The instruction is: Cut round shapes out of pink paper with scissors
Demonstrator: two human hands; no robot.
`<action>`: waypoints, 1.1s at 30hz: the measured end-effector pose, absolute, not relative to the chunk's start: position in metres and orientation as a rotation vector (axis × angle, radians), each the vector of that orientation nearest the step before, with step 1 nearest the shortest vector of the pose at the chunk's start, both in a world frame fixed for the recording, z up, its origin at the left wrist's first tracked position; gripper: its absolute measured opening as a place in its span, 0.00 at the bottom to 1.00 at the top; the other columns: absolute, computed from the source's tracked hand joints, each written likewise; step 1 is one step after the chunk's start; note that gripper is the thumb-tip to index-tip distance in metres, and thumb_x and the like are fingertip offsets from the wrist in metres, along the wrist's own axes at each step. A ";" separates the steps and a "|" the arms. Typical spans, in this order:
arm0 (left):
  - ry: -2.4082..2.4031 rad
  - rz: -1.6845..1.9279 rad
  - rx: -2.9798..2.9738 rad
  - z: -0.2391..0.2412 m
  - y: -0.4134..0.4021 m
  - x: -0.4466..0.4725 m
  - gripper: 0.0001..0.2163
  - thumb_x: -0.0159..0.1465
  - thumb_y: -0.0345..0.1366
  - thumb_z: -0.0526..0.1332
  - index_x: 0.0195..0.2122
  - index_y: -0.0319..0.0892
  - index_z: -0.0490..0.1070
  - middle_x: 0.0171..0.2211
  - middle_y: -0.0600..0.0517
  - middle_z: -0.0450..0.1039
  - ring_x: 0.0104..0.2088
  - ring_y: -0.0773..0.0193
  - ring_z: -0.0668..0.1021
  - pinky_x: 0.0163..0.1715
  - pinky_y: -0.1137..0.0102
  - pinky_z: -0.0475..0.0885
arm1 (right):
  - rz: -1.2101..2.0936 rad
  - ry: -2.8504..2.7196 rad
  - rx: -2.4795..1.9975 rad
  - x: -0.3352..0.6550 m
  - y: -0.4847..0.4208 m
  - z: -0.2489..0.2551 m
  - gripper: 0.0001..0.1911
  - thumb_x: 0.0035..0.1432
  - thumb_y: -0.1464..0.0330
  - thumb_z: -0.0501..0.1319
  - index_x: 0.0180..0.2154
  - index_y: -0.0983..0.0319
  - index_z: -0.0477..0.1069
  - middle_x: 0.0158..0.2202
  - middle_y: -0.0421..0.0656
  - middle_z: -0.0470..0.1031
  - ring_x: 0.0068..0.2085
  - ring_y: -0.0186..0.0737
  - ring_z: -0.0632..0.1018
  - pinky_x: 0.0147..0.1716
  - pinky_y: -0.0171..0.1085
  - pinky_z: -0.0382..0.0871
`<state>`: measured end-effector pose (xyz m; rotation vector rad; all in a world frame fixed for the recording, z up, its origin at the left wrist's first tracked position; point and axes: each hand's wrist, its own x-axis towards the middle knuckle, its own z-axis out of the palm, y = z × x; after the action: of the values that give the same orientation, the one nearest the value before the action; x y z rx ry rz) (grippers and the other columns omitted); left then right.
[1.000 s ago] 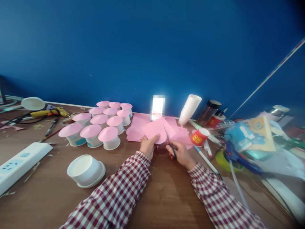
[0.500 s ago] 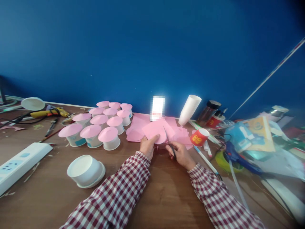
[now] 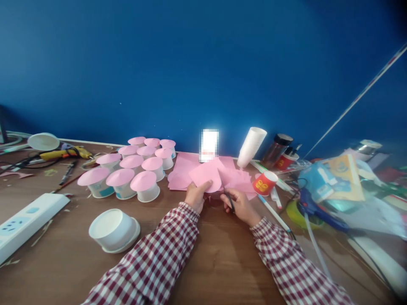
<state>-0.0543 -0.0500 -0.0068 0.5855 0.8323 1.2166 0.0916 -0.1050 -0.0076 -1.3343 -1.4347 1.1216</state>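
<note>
The pink paper piece (image 3: 206,177) is held just above the surface (image 3: 222,254), in front of a pile of pink sheets (image 3: 187,163). The left hand (image 3: 196,195) has its grip pinched on the piece's lower edge. The right hand (image 3: 240,205) has its grip closed around scissors (image 3: 226,192), whose blades meet the piece's right edge. Pink-topped cups (image 3: 127,169) stand to the left.

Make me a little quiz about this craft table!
1. True or false: the right hand holds scissors.
2. What colour is the paper in the left hand? A green, B pink, C yellow.
3. Fill in: the cup nearest the right hand is ___.
Key: 1 true; 2 B; 3 red.
</note>
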 end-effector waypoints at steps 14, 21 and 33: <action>0.672 1.007 0.770 -0.007 -0.052 -0.060 0.18 0.45 0.32 0.70 0.37 0.32 0.72 0.34 0.42 0.76 0.31 0.60 0.77 0.28 0.71 0.72 | 1.095 -1.321 -1.372 0.099 -0.100 -0.014 0.16 0.51 0.59 0.63 0.38 0.63 0.70 0.21 0.37 0.70 0.19 0.31 0.72 0.13 0.26 0.57; 0.707 0.969 0.798 -0.007 -0.050 -0.062 0.17 0.45 0.33 0.70 0.36 0.33 0.72 0.32 0.43 0.76 0.29 0.62 0.76 0.24 0.72 0.70 | 1.123 -1.304 -1.330 0.099 -0.101 -0.008 0.16 0.50 0.56 0.63 0.28 0.63 0.68 0.18 0.36 0.70 0.18 0.31 0.72 0.14 0.27 0.56; 0.630 0.945 0.815 -0.005 -0.049 -0.065 0.17 0.46 0.31 0.70 0.38 0.32 0.72 0.35 0.41 0.76 0.32 0.60 0.77 0.26 0.73 0.71 | 1.137 -1.338 -1.279 0.099 -0.100 -0.007 0.18 0.51 0.55 0.62 0.31 0.64 0.69 0.18 0.35 0.68 0.18 0.29 0.70 0.17 0.28 0.63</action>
<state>-0.0654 -0.0492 -0.0049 0.8154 0.6304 0.9446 0.0989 -0.1004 -0.0066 -1.2791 -1.3381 1.1370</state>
